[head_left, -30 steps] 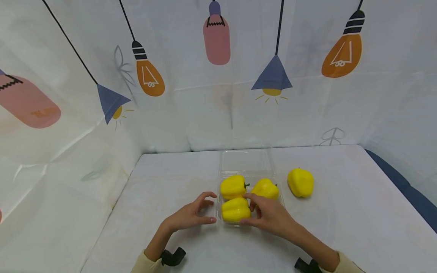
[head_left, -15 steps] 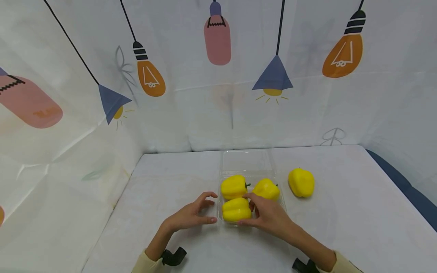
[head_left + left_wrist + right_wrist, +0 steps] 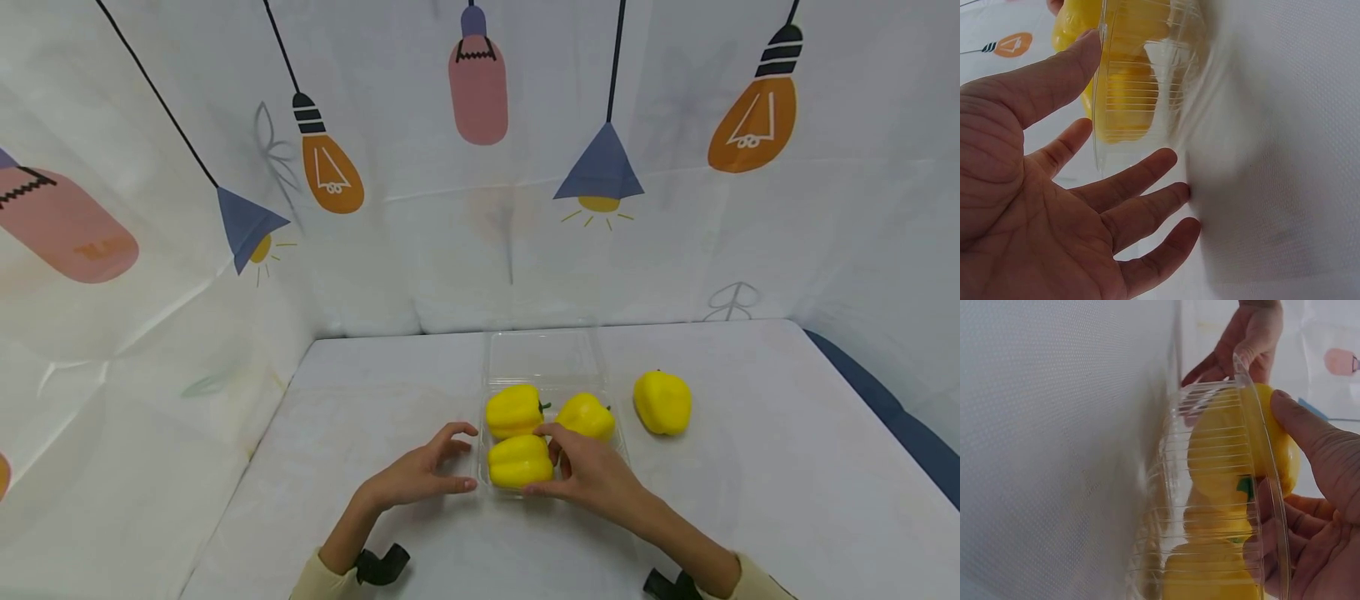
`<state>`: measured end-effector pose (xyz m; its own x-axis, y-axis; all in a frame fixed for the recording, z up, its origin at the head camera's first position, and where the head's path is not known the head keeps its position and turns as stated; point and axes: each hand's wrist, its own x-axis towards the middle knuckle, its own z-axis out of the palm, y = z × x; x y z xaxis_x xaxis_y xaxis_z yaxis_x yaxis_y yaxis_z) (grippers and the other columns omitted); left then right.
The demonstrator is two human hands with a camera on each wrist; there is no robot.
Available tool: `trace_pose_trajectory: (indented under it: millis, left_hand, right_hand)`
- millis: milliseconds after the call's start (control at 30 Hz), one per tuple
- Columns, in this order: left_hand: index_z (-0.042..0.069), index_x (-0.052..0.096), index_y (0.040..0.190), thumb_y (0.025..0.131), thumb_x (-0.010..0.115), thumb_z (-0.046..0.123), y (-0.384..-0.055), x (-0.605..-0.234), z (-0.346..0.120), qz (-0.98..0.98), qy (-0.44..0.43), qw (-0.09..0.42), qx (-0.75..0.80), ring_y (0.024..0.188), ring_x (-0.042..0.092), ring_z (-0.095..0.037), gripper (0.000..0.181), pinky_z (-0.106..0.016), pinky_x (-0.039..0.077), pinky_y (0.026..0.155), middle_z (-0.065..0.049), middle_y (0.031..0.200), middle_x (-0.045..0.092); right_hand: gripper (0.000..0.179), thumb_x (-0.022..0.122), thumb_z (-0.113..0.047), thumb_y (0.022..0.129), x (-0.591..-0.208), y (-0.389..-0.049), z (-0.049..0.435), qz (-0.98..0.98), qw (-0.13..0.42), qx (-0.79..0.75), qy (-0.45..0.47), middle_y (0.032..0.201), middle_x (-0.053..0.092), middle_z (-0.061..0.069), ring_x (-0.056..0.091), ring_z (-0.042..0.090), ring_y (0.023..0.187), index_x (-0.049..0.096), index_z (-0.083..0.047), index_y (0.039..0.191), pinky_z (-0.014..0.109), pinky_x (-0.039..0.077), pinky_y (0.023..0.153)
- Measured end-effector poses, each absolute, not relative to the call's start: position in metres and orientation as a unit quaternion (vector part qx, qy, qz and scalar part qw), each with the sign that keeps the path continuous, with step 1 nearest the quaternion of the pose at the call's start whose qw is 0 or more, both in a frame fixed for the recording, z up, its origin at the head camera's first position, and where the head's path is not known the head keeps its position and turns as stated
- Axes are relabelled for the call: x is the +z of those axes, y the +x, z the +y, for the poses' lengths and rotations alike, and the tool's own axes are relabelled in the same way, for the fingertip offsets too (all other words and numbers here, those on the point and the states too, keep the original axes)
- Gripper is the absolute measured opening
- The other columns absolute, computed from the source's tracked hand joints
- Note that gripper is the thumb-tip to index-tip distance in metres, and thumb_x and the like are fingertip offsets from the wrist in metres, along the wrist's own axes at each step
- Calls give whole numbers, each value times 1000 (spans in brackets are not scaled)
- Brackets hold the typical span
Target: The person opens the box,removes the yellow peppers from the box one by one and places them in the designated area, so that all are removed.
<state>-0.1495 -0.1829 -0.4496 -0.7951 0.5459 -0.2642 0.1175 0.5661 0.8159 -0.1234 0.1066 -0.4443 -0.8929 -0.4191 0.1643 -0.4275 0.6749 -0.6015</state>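
Note:
A clear plastic clamshell box (image 3: 486,450) stands with its lid laid back. Inside it sit three yellow bell peppers: one in the back left, one in the back right (image 3: 587,414), and the front one (image 3: 519,462). My right hand (image 3: 596,472) holds the front pepper, thumb on its near side and fingers reaching to its far side; the right wrist view shows the thumb (image 3: 1300,419) on the pepper. Beside the box's left wall is my left hand (image 3: 420,471), fingers spread and holding nothing. Its thumb tip lies at the box rim in the left wrist view.
A further yellow bell pepper (image 3: 663,402) lies on the white table (image 3: 750,467), right of the box. Behind the table hangs a white sheet (image 3: 420,250) printed with lamps and bulbs.
The right thumb has slid very slightly left along the front pepper. Otherwise the hands, the peppers and the box stay as they were, with only a tiny shift of the head view.

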Motion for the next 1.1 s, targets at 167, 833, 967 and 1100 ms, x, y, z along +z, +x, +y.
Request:
trace_pose_trajectory:
  millis: [167, 833, 967, 1100]
  left_hand:
    - [37, 31, 134, 85, 69, 39, -149, -449, -183, 848, 197, 253, 422, 129, 42, -29, 62, -63, 30, 100, -7, 138, 48]
    - [36, 31, 135, 86, 68, 38, -149, -448, -183, 845, 200, 254, 427, 130, 41, -28, 62, -63, 29, 101, -7, 138, 47]
    - [38, 31, 134, 85, 68, 38, -149, -447, -183, 846, 201, 251, 426, 129, 42, -28, 62, -63, 29, 100, -7, 138, 48]
    - [38, 31, 134, 85, 69, 38, -148, -447, -183, 847, 200, 251, 424, 129, 42, -28, 62, -63, 29, 100, -6, 138, 48]
  right_hand:
    - [69, 71, -63, 67, -445, -124, 107, -912, 2, 338, 230, 79, 52, -16, 53, 10, 65, 53, -22, 119, 18, 45, 58]
    - [67, 74, -56, 68, -442, -128, 116, -889, -33, 411, 197, 86, 55, -11, 51, 7, 67, 54, -19, 119, 21, 47, 60]
    - [68, 74, -57, 68, -438, -128, 119, -889, -39, 414, 192, 86, 55, -10, 50, 8, 66, 54, -19, 120, 21, 46, 59]
    - [69, 74, -58, 67, -435, -128, 121, -891, -39, 410, 191, 84, 54, -10, 50, 8, 66, 55, -19, 121, 21, 45, 58]
